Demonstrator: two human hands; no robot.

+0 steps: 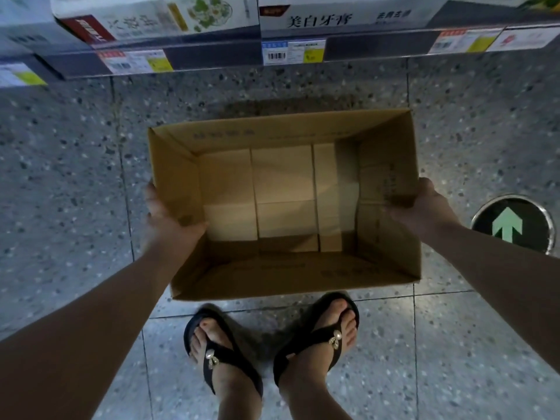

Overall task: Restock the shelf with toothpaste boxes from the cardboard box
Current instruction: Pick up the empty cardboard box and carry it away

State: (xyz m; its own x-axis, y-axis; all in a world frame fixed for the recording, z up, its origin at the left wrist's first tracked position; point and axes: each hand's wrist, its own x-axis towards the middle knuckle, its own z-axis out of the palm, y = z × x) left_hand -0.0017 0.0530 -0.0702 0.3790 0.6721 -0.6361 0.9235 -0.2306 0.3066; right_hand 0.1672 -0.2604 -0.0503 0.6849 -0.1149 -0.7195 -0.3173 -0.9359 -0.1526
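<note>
An open brown cardboard box [181,189] sits in front of my feet over the speckled floor; only its bare bottom flaps show inside, with no toothpaste boxes visible in it. My left hand [165,213] grips its left wall, thumb inside. My right hand [424,204] grips the right wall, fingers over the rim. Whether the box rests on the floor or hangs just above it I cannot tell. At the top edge the shelf [212,57] carries toothpaste boxes: one white with a red end [145,19], one white with black characters [333,18].
Price tags [292,51] line the shelf's front rail. A round floor marker with a green arrow [512,225] lies right of the box. My two feet in black sandals [272,344] stand just behind the box on terrazzo tiles.
</note>
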